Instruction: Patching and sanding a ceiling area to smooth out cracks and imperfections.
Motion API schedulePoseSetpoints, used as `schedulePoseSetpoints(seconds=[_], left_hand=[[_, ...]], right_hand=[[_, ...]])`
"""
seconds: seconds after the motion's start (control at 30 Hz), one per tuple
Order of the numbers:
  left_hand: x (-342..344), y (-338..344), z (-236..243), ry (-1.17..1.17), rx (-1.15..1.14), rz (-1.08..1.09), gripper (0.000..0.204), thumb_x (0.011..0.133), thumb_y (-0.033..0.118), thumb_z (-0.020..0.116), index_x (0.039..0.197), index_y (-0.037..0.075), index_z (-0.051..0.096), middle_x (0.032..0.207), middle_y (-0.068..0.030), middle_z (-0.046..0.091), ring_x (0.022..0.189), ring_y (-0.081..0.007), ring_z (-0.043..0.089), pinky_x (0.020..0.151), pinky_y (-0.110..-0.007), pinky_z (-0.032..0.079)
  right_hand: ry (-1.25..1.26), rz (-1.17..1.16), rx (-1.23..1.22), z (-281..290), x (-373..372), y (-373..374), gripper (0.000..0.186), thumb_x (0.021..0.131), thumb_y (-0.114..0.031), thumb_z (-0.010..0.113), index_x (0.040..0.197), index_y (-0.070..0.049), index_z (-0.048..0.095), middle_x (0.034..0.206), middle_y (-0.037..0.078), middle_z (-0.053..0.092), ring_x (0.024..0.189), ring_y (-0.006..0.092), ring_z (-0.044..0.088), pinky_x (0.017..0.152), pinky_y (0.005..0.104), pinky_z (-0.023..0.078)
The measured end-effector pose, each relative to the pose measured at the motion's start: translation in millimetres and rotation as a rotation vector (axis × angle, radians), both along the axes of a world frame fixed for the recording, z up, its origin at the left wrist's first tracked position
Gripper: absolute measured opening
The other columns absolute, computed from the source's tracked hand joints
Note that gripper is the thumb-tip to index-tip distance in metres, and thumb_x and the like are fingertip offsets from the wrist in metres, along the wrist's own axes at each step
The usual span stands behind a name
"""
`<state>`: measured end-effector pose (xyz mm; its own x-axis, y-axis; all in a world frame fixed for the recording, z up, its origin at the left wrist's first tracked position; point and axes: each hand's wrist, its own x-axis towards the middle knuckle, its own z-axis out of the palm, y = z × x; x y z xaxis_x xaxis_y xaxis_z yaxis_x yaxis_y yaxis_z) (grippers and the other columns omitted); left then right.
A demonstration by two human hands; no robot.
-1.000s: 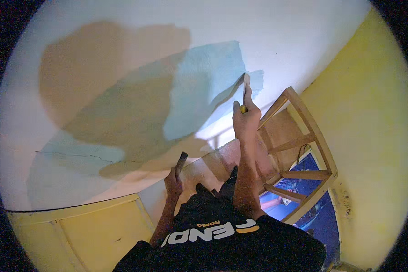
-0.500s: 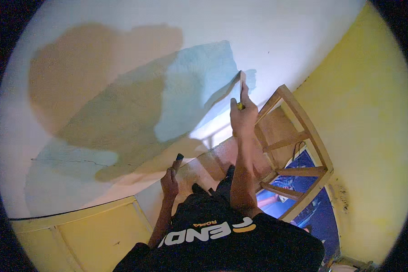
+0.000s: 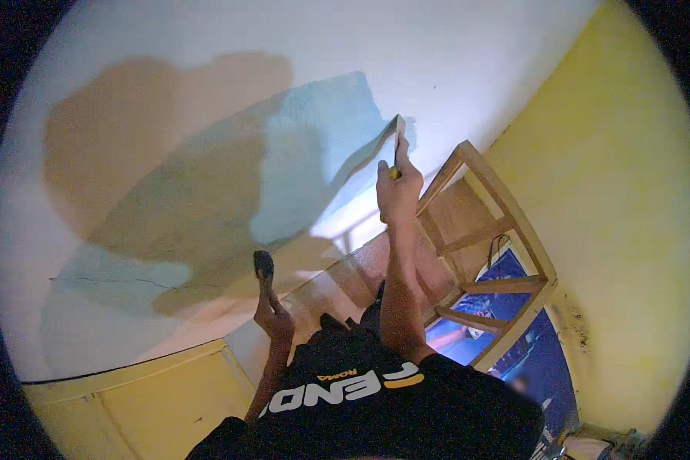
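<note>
Raised to the wall, my right hand (image 3: 400,198) is closed round a scraper (image 3: 398,129) with a bit of yellow at its handle. Its thin blade is seen nearly edge-on, at the right end of a blue-green patch (image 3: 314,146) on the white wall; whether it touches is hard to tell. Lower and to the left, my left hand (image 3: 274,316) grips a small tool with a dark flat head (image 3: 264,264), which points up in front of the wall. The tool's exact kind does not show.
A wooden frame with crossbars (image 3: 514,207) stands at the right, before a yellow wall (image 3: 621,192). Blue printed sheet (image 3: 514,280) shows behind its bars. Yellow panels (image 3: 169,391) run along the lower left. Dark shadows fall over the patch, and a crack (image 3: 138,281) crosses the wall.
My left hand has moved slightly left and turned, so its tool's dark head shows broader. The view has shifted a little; my right hand keeps the scraper near the patch's right end.
</note>
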<state>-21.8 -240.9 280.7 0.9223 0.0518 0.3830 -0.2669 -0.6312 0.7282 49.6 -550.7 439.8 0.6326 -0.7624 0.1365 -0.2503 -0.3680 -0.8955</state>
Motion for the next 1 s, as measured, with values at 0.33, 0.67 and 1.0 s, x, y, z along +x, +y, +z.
schedulePoseSetpoints(seconds=[0.33, 0.67, 1.0], left_hand=[[57.7, -15.3, 116.5, -0.405, 0.005, 0.180, 0.040, 0.105, 0.018, 0.042, 0.135, -0.003, 0.058, 0.151, -0.0210, 0.046, 0.144, -0.0453, 0.034, 0.117, -0.051, 0.030], [69.5, -5.2, 126.0, -0.248, 0.126, 0.149, 0.041, 0.100, 0.007, 0.047, 0.139, 0.007, 0.059, 0.152, -0.0183, 0.044, 0.144, -0.0448, 0.033, 0.117, -0.050, 0.031], [69.5, 0.2, 126.6, -0.267, 0.121, 0.107, 0.040, 0.099, 0.008, 0.050, 0.138, 0.004, 0.059, 0.151, -0.0206, 0.045, 0.145, -0.0440, 0.032, 0.116, -0.051, 0.031]], right_hand=[[-0.211, 0.052, -0.091, -16.5, -5.1, 1.0, 0.060, 0.088, 0.002, 0.062, 0.145, 0.007, 0.042, 0.119, 0.027, 0.068, 0.095, 0.0140, 0.064, 0.083, 0.0291, 0.051], [-0.196, 0.080, -0.068, -5.3, -6.5, 1.2, 0.059, 0.090, 0.001, 0.062, 0.146, 0.000, 0.045, 0.112, 0.026, 0.070, 0.090, 0.0142, 0.066, 0.079, 0.0303, 0.052], [-0.221, 0.106, -0.064, -16.9, -7.0, 8.4, 0.056, 0.091, 0.000, 0.063, 0.143, 0.007, 0.045, 0.132, 0.028, 0.060, 0.122, 0.0244, 0.062, 0.097, 0.0307, 0.048]])
